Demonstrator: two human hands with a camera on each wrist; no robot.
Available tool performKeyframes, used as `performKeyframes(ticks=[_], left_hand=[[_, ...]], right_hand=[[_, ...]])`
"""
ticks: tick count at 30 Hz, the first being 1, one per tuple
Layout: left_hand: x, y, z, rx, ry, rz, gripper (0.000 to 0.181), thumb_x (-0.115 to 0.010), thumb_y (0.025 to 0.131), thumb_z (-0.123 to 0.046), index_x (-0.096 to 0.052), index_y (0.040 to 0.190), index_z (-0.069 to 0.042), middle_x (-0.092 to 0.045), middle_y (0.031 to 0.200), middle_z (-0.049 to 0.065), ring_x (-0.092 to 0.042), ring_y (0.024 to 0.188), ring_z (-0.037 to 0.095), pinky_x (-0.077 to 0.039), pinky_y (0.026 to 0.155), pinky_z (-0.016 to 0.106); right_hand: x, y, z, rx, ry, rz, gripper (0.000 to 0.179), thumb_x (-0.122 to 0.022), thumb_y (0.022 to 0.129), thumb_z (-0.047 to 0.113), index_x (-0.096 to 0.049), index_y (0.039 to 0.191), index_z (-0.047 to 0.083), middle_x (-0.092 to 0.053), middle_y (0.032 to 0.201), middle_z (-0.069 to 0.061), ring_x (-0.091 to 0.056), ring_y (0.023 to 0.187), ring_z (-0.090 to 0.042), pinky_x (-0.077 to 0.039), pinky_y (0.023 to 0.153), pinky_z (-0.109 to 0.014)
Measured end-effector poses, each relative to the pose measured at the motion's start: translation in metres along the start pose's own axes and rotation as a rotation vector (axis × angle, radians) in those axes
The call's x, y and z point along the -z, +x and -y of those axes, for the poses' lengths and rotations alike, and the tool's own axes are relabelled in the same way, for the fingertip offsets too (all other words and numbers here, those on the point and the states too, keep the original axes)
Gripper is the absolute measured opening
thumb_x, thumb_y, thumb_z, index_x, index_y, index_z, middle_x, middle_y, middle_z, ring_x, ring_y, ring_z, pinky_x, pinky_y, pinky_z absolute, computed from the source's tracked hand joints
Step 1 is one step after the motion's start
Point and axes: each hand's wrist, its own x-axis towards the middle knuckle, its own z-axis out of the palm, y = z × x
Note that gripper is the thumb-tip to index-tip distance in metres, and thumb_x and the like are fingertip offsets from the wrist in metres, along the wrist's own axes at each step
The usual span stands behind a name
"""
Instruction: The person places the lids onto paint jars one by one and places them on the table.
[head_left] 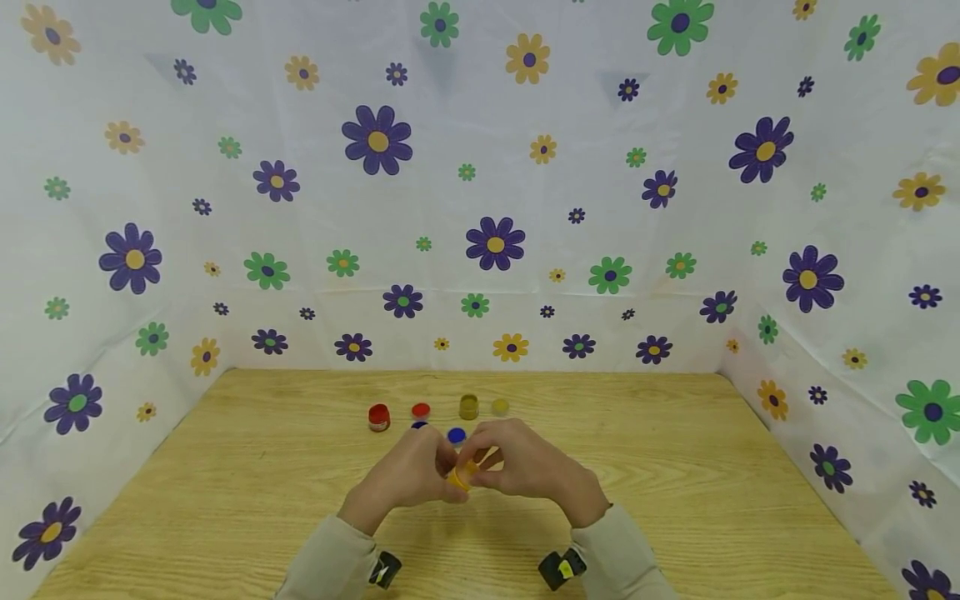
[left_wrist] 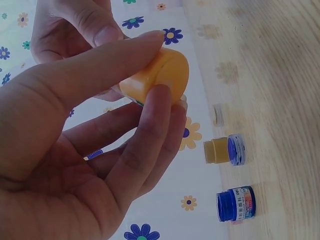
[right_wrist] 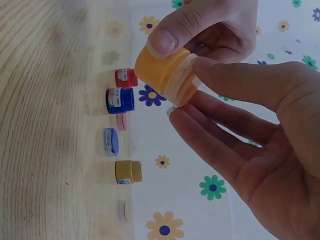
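Observation:
A small orange-yellow paint jar (right_wrist: 157, 67) is held up over the table, tilted, between both hands. My left hand (head_left: 408, 471) grips its body with thumb and fingers. At the other end, my right hand (head_left: 528, 464) pinches the translucent lid (right_wrist: 179, 84) between thumb and fingertips. The lid sits against the jar's mouth in the right wrist view. Just beyond the hands are a blue paint jar (right_wrist: 120, 100), mostly hidden by my left hand in the head view, and its blue lid (head_left: 457, 435).
Farther back on the wooden table (head_left: 675, 467) stand an open red jar (head_left: 378, 418) and an ochre jar (head_left: 468, 407). A red lid (head_left: 421, 410) and a yellowish lid (head_left: 500, 407) lie beside them. Flower-printed white cloth (head_left: 450, 200) hangs around the back and sides.

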Motion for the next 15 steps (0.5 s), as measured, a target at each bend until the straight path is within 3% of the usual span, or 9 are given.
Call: performKeyframes(ticks=[9,15], left_hand=[[0.0001,-0.0005,-0.0010,-0.003,0.007,-0.003,0.014,-0.092,0.072,-0.010,-0.079,0.079,-0.010,-0.072,0.070,-0.004,-0.056,0.065,0.011,-0.047,0.058,0.026],[0.0008,-0.0006,-0.0010,0.012,0.001,0.000,0.015,-0.092,0.073,-0.010,-0.080,0.082,-0.008,-0.074,0.074,-0.003,-0.058,0.068,0.011,-0.050,0.061,0.027]], right_hand=[[-0.0015,0.0012,-0.0011,-0.028,-0.039,-0.023,0.012,-0.075,0.094,0.011,-0.078,0.106,0.009,-0.076,0.102,-0.006,-0.069,0.088,-0.009,-0.058,0.081,-0.020],[-0.0017,0.0017,-0.0022,-0.036,-0.101,-0.068,0.019,-0.072,0.097,0.021,-0.077,0.111,0.008,-0.077,0.097,-0.005,-0.069,0.081,-0.008,-0.055,0.072,-0.015]])
